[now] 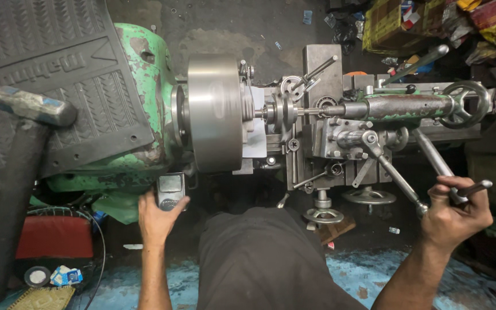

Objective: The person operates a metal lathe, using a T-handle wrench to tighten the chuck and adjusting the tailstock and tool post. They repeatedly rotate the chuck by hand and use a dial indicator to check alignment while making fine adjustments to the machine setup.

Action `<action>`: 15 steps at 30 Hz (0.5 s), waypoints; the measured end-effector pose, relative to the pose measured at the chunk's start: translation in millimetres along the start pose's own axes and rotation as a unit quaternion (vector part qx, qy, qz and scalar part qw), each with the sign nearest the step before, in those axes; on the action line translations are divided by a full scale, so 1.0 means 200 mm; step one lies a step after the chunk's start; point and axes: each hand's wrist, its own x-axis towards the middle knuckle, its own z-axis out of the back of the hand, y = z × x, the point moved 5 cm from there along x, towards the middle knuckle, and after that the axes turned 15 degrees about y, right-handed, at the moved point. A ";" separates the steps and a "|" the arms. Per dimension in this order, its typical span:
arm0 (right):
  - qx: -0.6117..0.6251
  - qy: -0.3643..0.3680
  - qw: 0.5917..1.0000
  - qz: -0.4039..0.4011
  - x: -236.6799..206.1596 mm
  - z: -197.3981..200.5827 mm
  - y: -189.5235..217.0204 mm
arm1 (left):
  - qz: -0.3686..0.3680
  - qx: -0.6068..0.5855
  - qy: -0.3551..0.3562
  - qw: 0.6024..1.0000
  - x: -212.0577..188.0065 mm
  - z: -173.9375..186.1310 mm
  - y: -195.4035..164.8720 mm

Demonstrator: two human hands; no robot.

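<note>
Left hand [157, 217] rests spread against a small grey switch box [171, 192] on the lathe's front, thumb on its lower right corner, holding nothing. Right hand [456, 215] is closed round a long steel lever handle [436, 162], which slants up toward the tailstock [397, 107]. Lathe chuck [214, 112], a broad bright steel drum, sits mid-frame against the green, paint-chipped headstock [144, 63]. A sledgehammer [27, 132] lies across a black rubber mat [58, 57] at left. The tailstock handwheel [465, 104] sits far right. The person's dark-clothed lap fills the bottom centre.
</note>
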 end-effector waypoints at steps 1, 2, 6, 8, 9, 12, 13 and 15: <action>0.002 -0.005 1.000 -0.004 0.00 0.00 0.00 | 0.016 0.012 0.029 0.999 0.02 -0.01 0.01; 0.012 -0.014 1.000 -0.015 0.00 0.00 -0.01 | 0.032 0.022 0.058 0.998 0.03 -0.03 0.02; 0.020 -0.008 1.000 -0.005 0.01 -0.01 0.01 | 0.042 0.025 0.015 0.999 0.00 -0.12 -0.01; 0.013 -0.009 1.000 -0.012 0.00 -0.02 0.02 | 0.010 0.097 -0.077 0.992 -0.02 -0.18 -0.10; 0.002 -0.008 1.000 -0.012 -0.01 -0.02 0.02 | -0.004 0.133 -0.120 0.984 -0.05 -0.19 -0.13; -0.026 -0.005 1.000 0.004 -0.02 -0.02 0.03 | 0.017 0.157 -0.082 0.984 -0.06 -0.23 -0.16; -0.029 -0.006 1.000 0.010 -0.02 -0.02 0.03 | 0.017 0.146 -0.076 0.986 -0.06 -0.23 -0.16; -0.014 -0.011 1.000 0.006 -0.02 -0.02 0.03 | 0.020 0.125 -0.060 0.990 -0.06 -0.20 -0.18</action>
